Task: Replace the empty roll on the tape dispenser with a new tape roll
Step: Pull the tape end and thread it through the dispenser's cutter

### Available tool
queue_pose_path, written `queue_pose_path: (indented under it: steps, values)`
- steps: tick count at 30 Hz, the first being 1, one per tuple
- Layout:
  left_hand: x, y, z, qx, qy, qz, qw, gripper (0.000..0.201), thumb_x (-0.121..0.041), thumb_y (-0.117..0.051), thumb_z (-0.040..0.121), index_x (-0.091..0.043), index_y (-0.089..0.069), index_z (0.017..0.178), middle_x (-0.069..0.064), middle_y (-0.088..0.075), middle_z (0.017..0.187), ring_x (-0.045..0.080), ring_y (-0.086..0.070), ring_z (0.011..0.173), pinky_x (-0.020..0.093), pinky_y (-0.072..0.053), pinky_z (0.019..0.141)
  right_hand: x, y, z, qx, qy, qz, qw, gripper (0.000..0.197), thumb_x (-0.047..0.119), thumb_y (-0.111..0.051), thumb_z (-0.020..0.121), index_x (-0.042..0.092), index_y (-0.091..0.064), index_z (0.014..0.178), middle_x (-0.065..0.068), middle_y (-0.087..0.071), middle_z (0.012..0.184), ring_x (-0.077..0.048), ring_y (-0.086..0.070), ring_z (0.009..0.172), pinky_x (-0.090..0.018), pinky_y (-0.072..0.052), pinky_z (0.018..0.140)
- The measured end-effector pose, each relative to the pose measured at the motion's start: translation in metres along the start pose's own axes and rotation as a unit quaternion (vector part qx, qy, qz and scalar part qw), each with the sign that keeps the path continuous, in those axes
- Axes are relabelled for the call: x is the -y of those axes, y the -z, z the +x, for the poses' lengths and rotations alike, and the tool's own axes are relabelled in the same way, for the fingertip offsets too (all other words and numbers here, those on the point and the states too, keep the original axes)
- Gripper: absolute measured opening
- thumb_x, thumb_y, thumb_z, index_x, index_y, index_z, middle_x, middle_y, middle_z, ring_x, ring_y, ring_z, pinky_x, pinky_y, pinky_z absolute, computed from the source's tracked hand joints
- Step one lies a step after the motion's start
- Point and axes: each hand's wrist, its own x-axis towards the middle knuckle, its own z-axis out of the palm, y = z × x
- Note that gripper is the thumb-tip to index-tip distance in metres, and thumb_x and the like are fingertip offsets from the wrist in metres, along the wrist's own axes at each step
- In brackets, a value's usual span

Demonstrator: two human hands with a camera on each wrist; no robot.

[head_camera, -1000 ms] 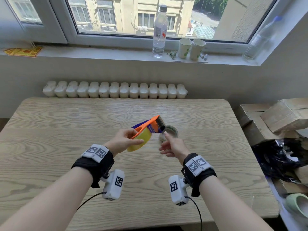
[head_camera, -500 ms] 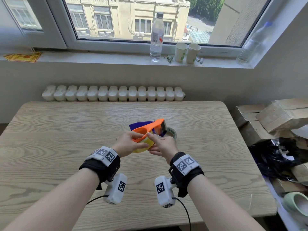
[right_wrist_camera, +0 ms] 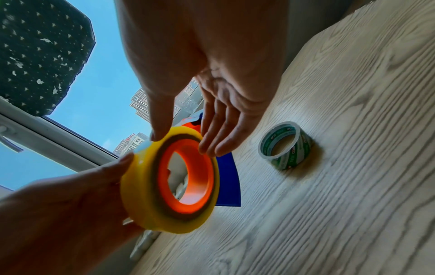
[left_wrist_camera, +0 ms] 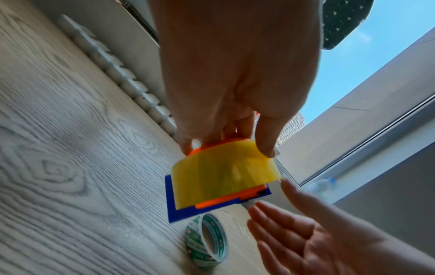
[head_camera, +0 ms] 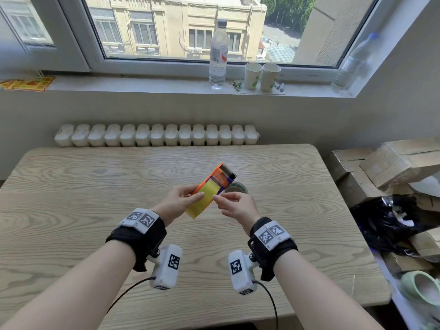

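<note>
My left hand point(head_camera: 190, 194) holds an orange and blue tape dispenser point(head_camera: 219, 177) above the middle of the wooden table point(head_camera: 95, 186). A yellow tape roll point(head_camera: 202, 201) sits on its orange hub point(right_wrist_camera: 200, 186). In the left wrist view my left thumb lies on the yellow roll point(left_wrist_camera: 223, 178) and the fingers curl behind the orange part. My right hand point(right_wrist_camera: 181, 143) touches the roll point(right_wrist_camera: 141, 195) with straight fingers, thumb on its outer face. The empty roll point(head_camera: 238, 188), a green-printed core, lies on the table just behind the dispenser, also seen as a ring point(right_wrist_camera: 287, 147).
Cardboard boxes point(head_camera: 390, 163) and a black bag point(head_camera: 392, 220) crowd the table's right edge. A white radiator point(head_camera: 154, 135) runs behind the table. A water bottle point(head_camera: 217, 53) and two paper cups point(head_camera: 260, 76) stand on the windowsill.
My right hand has left the empty roll on the table and come back to the yellow roll. My left hand has turned the dispenser so the roll's outer face points toward me.
</note>
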Motion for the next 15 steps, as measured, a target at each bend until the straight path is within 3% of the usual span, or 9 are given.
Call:
queue_pose_path:
  steps: [3, 6, 8, 12, 15]
  values:
    - [-0.001, 0.003, 0.002, -0.002, 0.023, -0.042, 0.999, 0.02, -0.01, -0.051, 0.092, -0.013, -0.065, 0.106, -0.007, -0.072, 0.084, -0.002, -0.066, 0.07, 0.015, -0.049, 0.067, -0.006, 0.01, 0.004, -0.031, 0.018, -0.053, 0.998, 0.052, 0.022, -0.081, 0.071, 0.004, -0.056, 0.113, -0.003, -0.063, 0.094, -0.011, -0.06, 0.085, -0.022, -0.05, 0.071]
    - [-0.001, 0.007, 0.003, 0.018, 0.047, -0.072, 0.996, 0.02, -0.015, -0.049, 0.093, -0.018, -0.068, 0.097, -0.007, -0.074, 0.081, 0.006, -0.065, 0.074, 0.023, -0.048, 0.069, -0.012, 0.016, 0.012, -0.034, 0.01, -0.076, 0.996, 0.067, 0.022, -0.083, 0.068, 0.006, -0.05, 0.124, -0.011, -0.063, 0.111, -0.021, -0.062, 0.104, -0.032, -0.052, 0.086]
    - [-0.003, 0.009, 0.003, 0.036, 0.057, -0.098, 0.993, 0.022, -0.014, -0.047, 0.093, -0.014, -0.068, 0.1, -0.001, -0.072, 0.086, 0.011, -0.065, 0.075, 0.027, -0.049, 0.071, -0.014, 0.017, 0.014, -0.016, 0.003, -0.069, 0.997, 0.07, 0.019, -0.083, 0.068, 0.004, -0.049, 0.126, -0.015, -0.064, 0.116, -0.025, -0.063, 0.108, -0.031, -0.052, 0.084]
    - [-0.006, 0.01, 0.003, 0.064, 0.071, -0.155, 0.983, 0.025, -0.014, -0.044, 0.094, -0.011, -0.068, 0.1, 0.001, -0.074, 0.082, 0.012, -0.067, 0.072, 0.027, -0.056, 0.065, -0.018, 0.017, 0.017, -0.01, 0.011, -0.055, 0.998, 0.055, 0.011, -0.079, 0.071, -0.001, -0.055, 0.12, -0.016, -0.068, 0.106, -0.024, -0.064, 0.092, -0.018, -0.049, 0.062]
    - [-0.007, 0.006, 0.004, 0.066, 0.078, -0.174, 0.979, 0.026, -0.015, -0.043, 0.095, -0.01, -0.067, 0.105, 0.005, -0.071, 0.09, 0.016, -0.065, 0.08, 0.03, -0.054, 0.07, -0.016, 0.017, 0.016, 0.003, 0.005, -0.036, 0.999, 0.038, 0.004, -0.073, 0.077, 0.004, -0.058, 0.112, -0.016, -0.065, 0.097, -0.029, -0.063, 0.09, -0.033, -0.055, 0.073]
